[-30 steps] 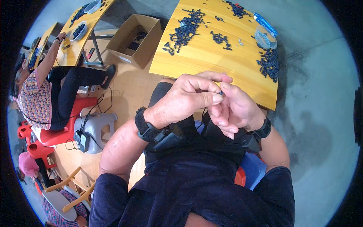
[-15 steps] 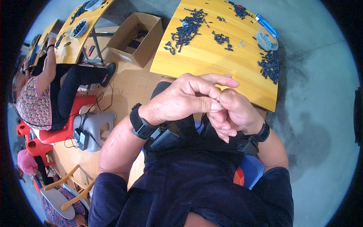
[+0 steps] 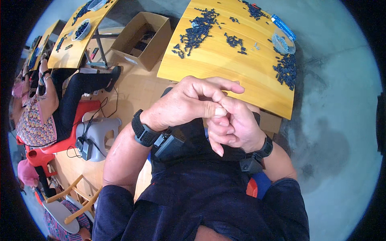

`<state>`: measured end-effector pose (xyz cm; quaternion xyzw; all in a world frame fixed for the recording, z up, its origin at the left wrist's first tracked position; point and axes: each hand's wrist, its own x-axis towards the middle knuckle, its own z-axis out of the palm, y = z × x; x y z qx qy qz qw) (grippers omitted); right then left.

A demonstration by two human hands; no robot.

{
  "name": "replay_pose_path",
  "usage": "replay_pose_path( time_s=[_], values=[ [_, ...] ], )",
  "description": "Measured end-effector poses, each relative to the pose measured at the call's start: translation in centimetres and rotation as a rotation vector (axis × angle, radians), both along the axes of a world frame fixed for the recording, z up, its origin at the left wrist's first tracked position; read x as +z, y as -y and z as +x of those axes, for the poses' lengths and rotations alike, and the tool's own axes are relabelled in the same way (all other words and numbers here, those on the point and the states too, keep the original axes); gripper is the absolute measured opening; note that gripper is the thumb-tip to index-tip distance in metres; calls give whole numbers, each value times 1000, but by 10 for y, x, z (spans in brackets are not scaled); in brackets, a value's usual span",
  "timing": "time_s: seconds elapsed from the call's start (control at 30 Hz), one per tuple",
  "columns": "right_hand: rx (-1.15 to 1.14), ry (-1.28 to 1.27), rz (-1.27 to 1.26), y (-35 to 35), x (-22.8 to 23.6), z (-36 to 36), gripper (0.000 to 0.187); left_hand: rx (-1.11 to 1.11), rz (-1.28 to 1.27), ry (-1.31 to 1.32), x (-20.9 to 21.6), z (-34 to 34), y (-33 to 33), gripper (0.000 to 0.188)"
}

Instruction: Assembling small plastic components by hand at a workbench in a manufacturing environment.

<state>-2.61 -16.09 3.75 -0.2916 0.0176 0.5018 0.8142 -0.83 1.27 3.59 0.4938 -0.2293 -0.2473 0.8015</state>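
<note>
My left hand (image 3: 186,101) and my right hand (image 3: 237,125) meet above my lap, just short of the table's near edge. The left thumb and index finger are pinched together against the right hand's fingertips. Whatever lies between them is too small or too covered to make out. The right hand's other fingers curl loosely downward. Beyond the hands, many small dark pieces lie on the yellow wooden table (image 3: 229,60): a long heap (image 3: 200,32) at the left, a small cluster (image 3: 234,41) in the middle and another heap (image 3: 286,70) along the right edge.
A clear plastic tub (image 3: 282,43) with small light-blue pieces and a blue box (image 3: 283,27) stand at the table's right edge. An open cardboard box (image 3: 140,42) is on the floor at left. Beside a grey stool (image 3: 100,136), a co-worker (image 3: 38,116) sits at another table.
Both hands have shifted slightly to the left, still pressed together. The right forearm has come inward. At the far left, the co-worker's arms have moved a little.
</note>
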Motion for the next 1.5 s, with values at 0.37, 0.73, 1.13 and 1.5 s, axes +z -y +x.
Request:
replay_pose_path(
  time_s=[0.37,0.73,1.13,1.5],
  values=[
    [-15,4,-118,9,-11,13,61,92,142,-124,-18,3,4,5],
    [-145,1249,-1447,88,-102,88,39,320,487,-202,-74,7,4,44],
    [-144,1268,-2138,145,-109,149,28,419,760,-100,-114,14,-16,24],
    [-313,1567,-1650,109,-133,229,15,331,910,-79,-103,16,-19,26]
  ],
)
